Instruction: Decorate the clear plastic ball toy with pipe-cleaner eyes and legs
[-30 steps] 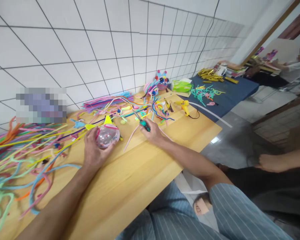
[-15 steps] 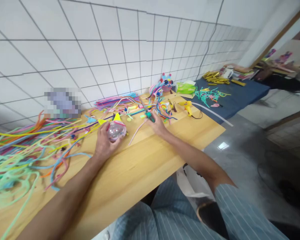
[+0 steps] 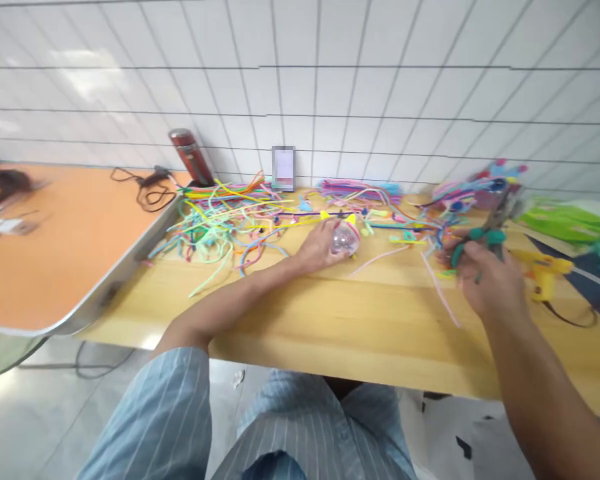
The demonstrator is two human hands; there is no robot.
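Observation:
My left hand (image 3: 319, 247) rests on the wooden table (image 3: 330, 327) with its fingers curled round a clear plastic ball (image 3: 345, 240) that has yellow ears and pink trim. My right hand (image 3: 485, 280) is lifted a little above the table at the right and is closed on green-handled pliers (image 3: 485, 230), whose jaws point up and away. A pale pink pipe cleaner (image 3: 437, 290) lies on the wood just left of that hand. Heaps of coloured pipe cleaners (image 3: 230, 213) cover the back of the table.
A yellow glue gun (image 3: 543, 270) lies right of my right hand. An orange table (image 3: 45, 247) adjoins at the left, with a red flask (image 3: 193, 157) and a black cable (image 3: 150, 190) near the wall. A green packet (image 3: 565, 223) sits far right.
The camera has swung left, bringing the orange table into view. My right hand has lifted the pliers off the table; my left hand still holds the ball.

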